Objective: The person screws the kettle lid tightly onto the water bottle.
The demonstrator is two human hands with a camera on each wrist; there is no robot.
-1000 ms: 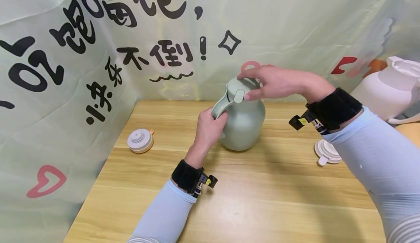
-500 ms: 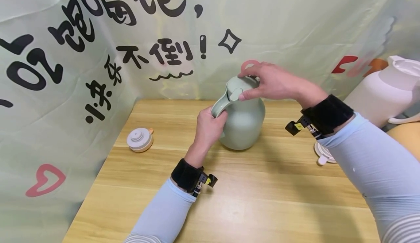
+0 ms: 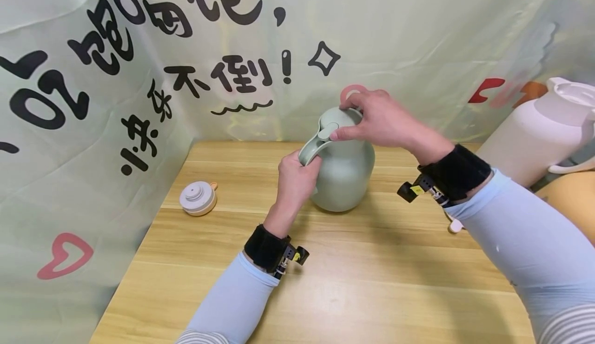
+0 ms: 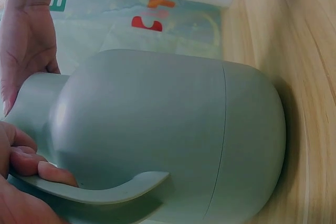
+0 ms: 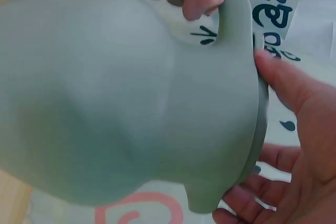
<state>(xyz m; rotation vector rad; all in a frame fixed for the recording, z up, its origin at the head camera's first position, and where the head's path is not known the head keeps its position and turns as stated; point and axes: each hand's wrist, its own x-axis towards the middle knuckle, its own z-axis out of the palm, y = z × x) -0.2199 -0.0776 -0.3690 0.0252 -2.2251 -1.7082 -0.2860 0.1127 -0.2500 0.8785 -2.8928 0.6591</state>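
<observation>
The left hand (image 3: 299, 177) grips the handle (image 3: 311, 150) of the green jug (image 3: 345, 181) on the desk (image 3: 362, 282), the right hand (image 3: 382, 119) pinches its lid (image 3: 335, 116), and a loosened left hold could let the jug twist.

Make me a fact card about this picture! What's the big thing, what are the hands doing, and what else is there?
Big thing: green jug, standing upright on the table
Left hand: grips the handle
Right hand: holds the lid
Lid: on the jug
Picture's left: white-and-orange cap
Picture's right: white jug; orange thing, partly out of view
Behind: sheet with black writing
</observation>
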